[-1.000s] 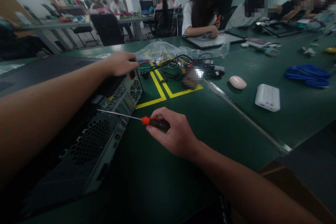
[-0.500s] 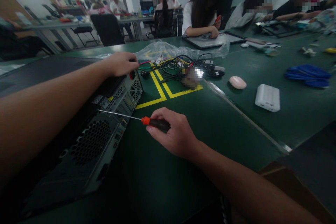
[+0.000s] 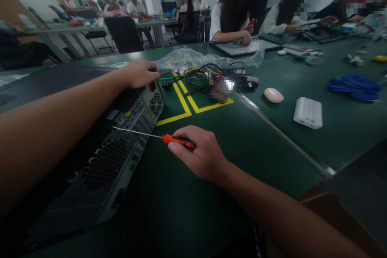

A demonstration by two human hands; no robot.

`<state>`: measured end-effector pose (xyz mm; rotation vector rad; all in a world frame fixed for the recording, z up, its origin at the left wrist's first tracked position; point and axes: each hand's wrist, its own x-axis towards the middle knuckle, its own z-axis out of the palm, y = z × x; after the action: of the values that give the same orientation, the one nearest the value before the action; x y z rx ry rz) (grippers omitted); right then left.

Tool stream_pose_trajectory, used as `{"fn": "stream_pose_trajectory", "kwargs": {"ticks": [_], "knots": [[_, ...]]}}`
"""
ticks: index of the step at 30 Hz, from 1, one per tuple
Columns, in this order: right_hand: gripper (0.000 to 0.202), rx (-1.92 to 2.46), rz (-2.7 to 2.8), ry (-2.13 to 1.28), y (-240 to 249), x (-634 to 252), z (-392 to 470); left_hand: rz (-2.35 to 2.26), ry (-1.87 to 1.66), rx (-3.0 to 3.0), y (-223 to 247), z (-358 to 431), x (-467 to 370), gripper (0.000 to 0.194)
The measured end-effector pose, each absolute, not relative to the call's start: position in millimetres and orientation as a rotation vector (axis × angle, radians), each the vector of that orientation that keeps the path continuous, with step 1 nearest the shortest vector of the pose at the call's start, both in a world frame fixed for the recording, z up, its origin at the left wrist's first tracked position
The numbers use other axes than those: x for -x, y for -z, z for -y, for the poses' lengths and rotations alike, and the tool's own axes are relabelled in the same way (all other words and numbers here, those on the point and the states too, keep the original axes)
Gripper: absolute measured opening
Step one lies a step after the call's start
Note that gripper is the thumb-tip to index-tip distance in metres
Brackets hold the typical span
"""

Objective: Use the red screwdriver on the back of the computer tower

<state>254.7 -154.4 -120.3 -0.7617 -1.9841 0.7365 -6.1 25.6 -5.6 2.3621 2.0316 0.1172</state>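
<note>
A black computer case lies on the green table at the left, its rear panel with round vent grilles facing right. My left hand is closed over the case's far rear corner, fingers bent over the edge; my forearm crosses the top. Pinched between thumb and fingers of my right hand is a screwdriver with an orange and black handle. Its long thin shaft points left, and the tip meets the rear panel near its upper edge. Whether a screw sits under the tip is too small to tell.
Behind the case lie tangled black cables and clear plastic film. To the right are a pale pink oval object, a white box-shaped device and a blue cloth-like bundle. Several people sit across the table, a laptop-like panel before one.
The screwdriver handle has turned in my right fingers, showing more orange now. Its tip stays at the same spot. My left hand has not moved. A person's hands at the far right have shifted.
</note>
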Motion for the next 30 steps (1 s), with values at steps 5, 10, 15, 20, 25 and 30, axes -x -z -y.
{"fn": "stream_pose_trajectory", "kwargs": {"ticks": [5, 10, 15, 20, 25, 30], "knots": [[0.024, 0.760, 2.000, -0.801, 119.4, -254.7, 154.7, -2.027, -0.139, -2.374, 5.8, -25.7, 6.1, 0.064], [0.026, 0.769, 2.000, -0.800, 123.6, -254.5, 155.1, -2.014, -0.155, -2.376, 6.8, -27.6, 7.5, 0.060], [0.010, 0.710, 2.007, -0.751, 123.9, -254.6, 153.3, -2.013, -0.170, -2.371, 8.4, -28.5, 8.5, 0.062], [0.009, 0.736, 2.015, -0.748, 121.7, -255.0, 154.1, -1.998, -0.167, -2.382, 9.1, -29.1, 9.6, 0.061], [0.010, 0.765, 2.024, -0.755, 121.4, -254.5, 154.4, -2.006, -0.164, -2.382, 8.0, -28.5, 9.0, 0.061], [0.010, 0.758, 2.025, -0.758, 121.0, -254.6, 154.2, -2.025, -0.131, -2.369, 6.2, -27.1, 6.7, 0.063]]}}
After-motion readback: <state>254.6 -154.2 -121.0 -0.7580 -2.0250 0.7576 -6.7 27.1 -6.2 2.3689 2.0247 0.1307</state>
